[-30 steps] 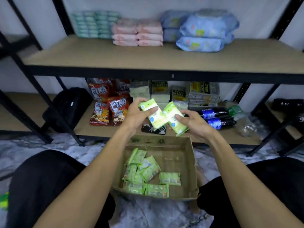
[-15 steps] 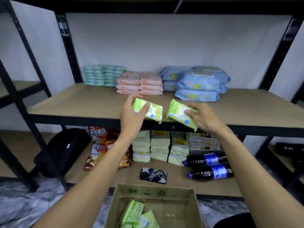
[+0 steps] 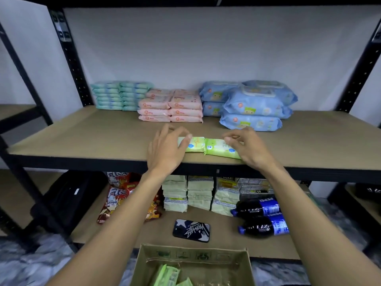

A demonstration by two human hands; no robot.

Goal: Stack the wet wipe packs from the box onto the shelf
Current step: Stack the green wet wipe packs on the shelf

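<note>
Two green wet wipe packs lie end to end near the front edge of the middle shelf (image 3: 82, 139). My left hand (image 3: 165, 149) covers the left end of the left green pack (image 3: 196, 144), thumb lying across its top and fingers spread straight beyond it. My right hand (image 3: 249, 147) has its fingers curled onto the right end of the right green pack (image 3: 217, 147). The cardboard box (image 3: 193, 255) sits low in the middle, with more green packs (image 3: 165, 275) inside.
Teal packs (image 3: 115, 96), pink packs (image 3: 171, 106) and large blue packs (image 3: 253, 106) are stacked at the back of the same shelf. The lower shelf holds snack bags (image 3: 115, 195), pale packets (image 3: 198, 190), two cola bottles (image 3: 261, 217) and a phone (image 3: 191, 230). Black uprights frame both sides.
Both hands rose from over the box to the middle shelf and set the two green packs down on it side by side. My left fingers have spread off their pack.
</note>
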